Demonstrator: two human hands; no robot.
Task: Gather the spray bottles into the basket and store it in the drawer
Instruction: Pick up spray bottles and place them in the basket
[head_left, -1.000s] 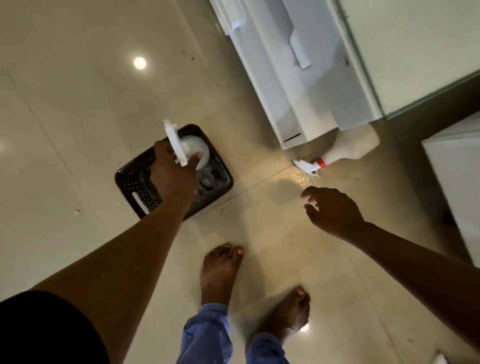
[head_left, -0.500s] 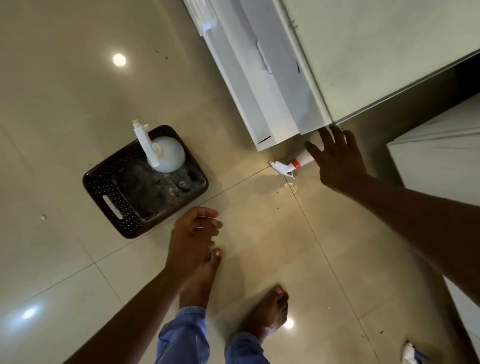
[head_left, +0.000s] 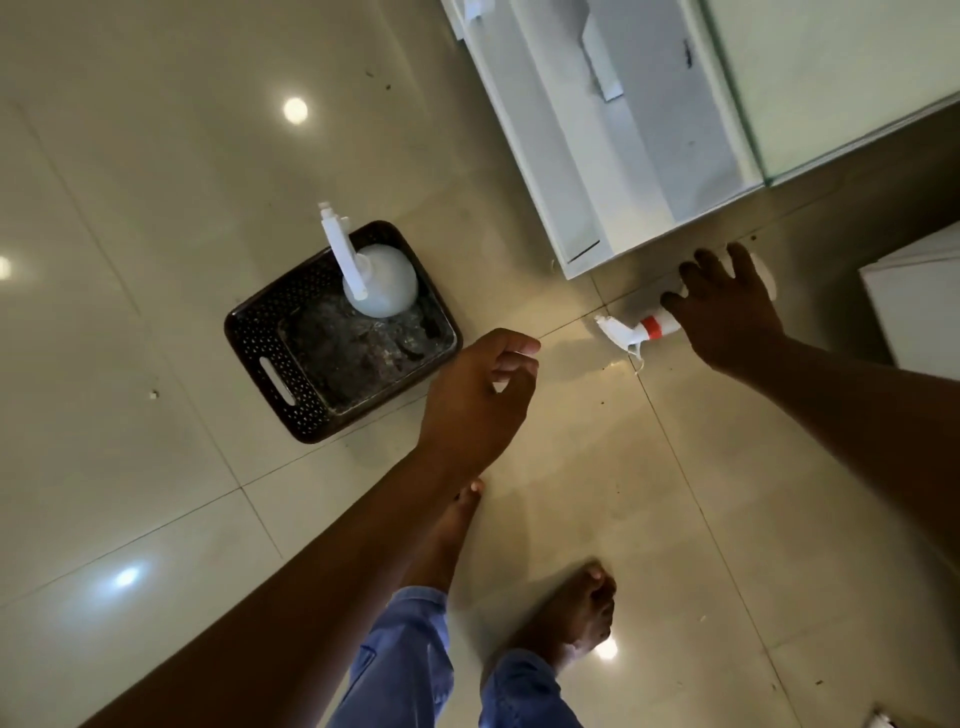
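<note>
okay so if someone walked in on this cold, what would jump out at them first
Probably the dark perforated basket on the pale tiled floor, with one white spray bottle standing upright in its far corner. Next, the right hand spread over a second spray bottle with a red collar, lying on its side on the floor just below the open white drawer. The left hand hangs empty between basket and bottle.

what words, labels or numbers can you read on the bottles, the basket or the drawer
None can be read.
Bottle in the basket: plain white, no label showing.
Bottle on the floor: a red band at the neck, no lettering; its body is mostly hidden under the right hand.
Basket: dark, perforated, no print.
Drawer: plain white, no markings.
</note>
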